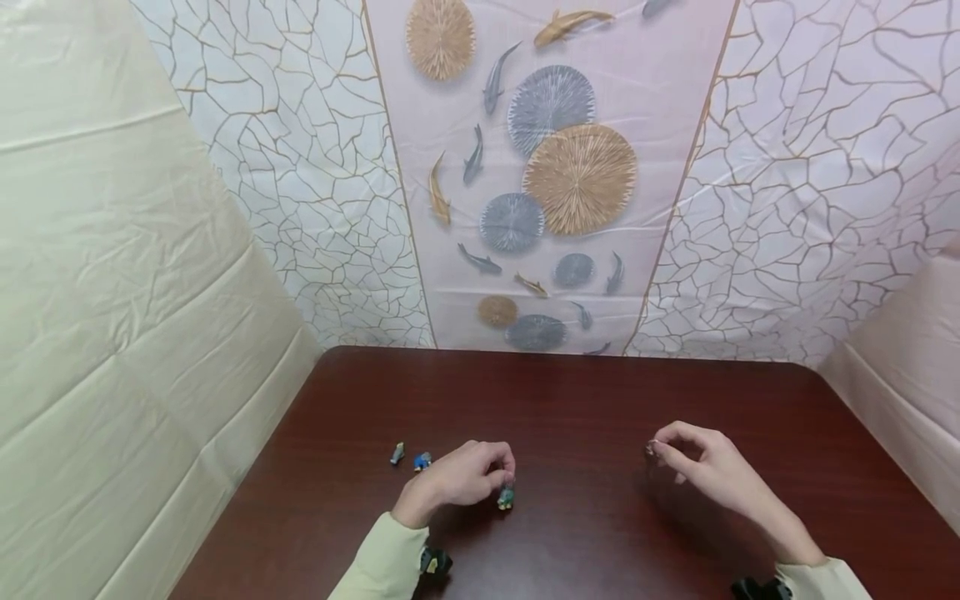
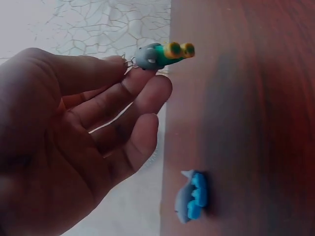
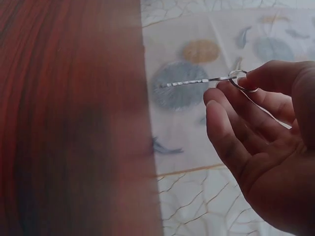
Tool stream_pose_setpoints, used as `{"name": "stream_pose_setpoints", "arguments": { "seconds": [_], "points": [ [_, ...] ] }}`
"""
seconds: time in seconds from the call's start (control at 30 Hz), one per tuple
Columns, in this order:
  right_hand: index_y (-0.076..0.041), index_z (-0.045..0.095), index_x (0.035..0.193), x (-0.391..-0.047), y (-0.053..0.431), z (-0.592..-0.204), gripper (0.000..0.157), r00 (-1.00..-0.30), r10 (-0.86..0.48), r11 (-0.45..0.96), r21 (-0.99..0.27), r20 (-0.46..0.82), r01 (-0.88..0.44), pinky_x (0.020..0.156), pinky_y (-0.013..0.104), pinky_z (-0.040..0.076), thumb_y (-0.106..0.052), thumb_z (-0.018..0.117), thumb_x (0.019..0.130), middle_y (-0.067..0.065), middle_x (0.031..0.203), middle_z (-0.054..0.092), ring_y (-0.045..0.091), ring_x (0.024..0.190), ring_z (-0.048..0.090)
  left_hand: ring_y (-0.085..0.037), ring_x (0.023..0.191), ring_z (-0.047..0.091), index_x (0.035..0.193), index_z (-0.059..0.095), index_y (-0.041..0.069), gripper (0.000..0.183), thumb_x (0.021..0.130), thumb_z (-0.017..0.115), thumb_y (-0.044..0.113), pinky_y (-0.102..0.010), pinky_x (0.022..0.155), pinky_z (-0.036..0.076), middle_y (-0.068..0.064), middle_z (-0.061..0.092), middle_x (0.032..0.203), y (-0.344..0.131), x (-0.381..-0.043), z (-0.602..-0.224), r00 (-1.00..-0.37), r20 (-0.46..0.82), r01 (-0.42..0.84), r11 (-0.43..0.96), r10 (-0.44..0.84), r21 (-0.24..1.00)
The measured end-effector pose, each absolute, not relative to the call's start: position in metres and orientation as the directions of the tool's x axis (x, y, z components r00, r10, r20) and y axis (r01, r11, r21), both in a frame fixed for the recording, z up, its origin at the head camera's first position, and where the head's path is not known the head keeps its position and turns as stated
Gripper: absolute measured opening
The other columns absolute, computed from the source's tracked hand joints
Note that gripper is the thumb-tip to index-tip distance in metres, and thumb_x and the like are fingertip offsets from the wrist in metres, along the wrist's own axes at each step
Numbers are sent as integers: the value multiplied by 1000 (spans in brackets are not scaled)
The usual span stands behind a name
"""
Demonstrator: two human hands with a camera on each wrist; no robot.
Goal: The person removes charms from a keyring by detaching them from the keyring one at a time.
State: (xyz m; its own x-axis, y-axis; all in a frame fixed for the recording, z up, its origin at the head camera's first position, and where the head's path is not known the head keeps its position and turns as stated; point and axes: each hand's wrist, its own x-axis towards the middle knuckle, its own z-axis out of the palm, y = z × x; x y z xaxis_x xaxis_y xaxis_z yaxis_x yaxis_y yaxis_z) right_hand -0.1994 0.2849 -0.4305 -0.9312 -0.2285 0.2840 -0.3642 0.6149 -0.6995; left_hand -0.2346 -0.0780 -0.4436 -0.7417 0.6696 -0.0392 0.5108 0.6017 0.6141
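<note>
My left hand (image 1: 468, 473) pinches a small figurine charm (image 2: 160, 55) by the wire loop at its top, between thumb and index finger. The charm has a grey head, a green body and yellow feet, and it hangs over the table near the middle. Off to the right, my right hand (image 1: 712, 467) holds a key ring (image 3: 249, 90) between thumb and forefinger. From that ring dangles a short silver chain (image 3: 189, 83). Two more little figures lie left of my left hand: a grey-and-blue figurine (image 1: 422, 462) and a grey figurine with yellowish parts (image 1: 397, 453).
The dark red-brown table (image 1: 577, 417) has a glossy top. Behind it hangs a patterned cloth (image 1: 465, 183) with fish and round motifs, and pale padded fabric (image 1: 150, 333) walls the left side. Dark wrist devices (image 1: 435, 562) sit at both cuffs.
</note>
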Motion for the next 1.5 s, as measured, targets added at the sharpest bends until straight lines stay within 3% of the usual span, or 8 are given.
{"name": "stream_pose_setpoints", "arguments": {
  "seconds": [0.47,0.63,0.93,1.5],
  "points": [
    [2,63,99,-220,309,-460,18,-915,-401,454,-860,36,-232,54,36,56,-15,57,99,16,80,69,18,66,68,-2,59,47,89,59,22,10,99,58,20,-18,61,42,13,58,73,-77,-232,-454,-752,-86,499,650,653,574],
    [2,63,98,-228,316,-469,19,-908,-419,476,-854,-11,-209,54,36,56,-16,58,99,18,86,69,17,67,68,-1,60,48,89,59,22,11,99,57,20,-19,61,43,14,57,74,-77,-232,-457,-761,-91,497,668,642,554],
    [2,61,100,-240,321,-476,15,-895,-441,540,-816,-65,-207,49,36,53,-12,56,98,14,82,66,16,59,63,-2,60,48,93,58,22,6,99,58,22,-19,60,42,13,57,74,-83,-232,-455,-767,-119,481,689,630,542],
    [1,61,97,-253,336,-448,12,-904,-417,645,-730,-90,-225,49,34,53,-10,57,97,12,81,65,15,60,62,-5,60,50,102,58,21,6,100,56,26,-23,58,45,6,58,75,-113,-258,-415,-794,-70,494,707,604,506]
  ]
}}
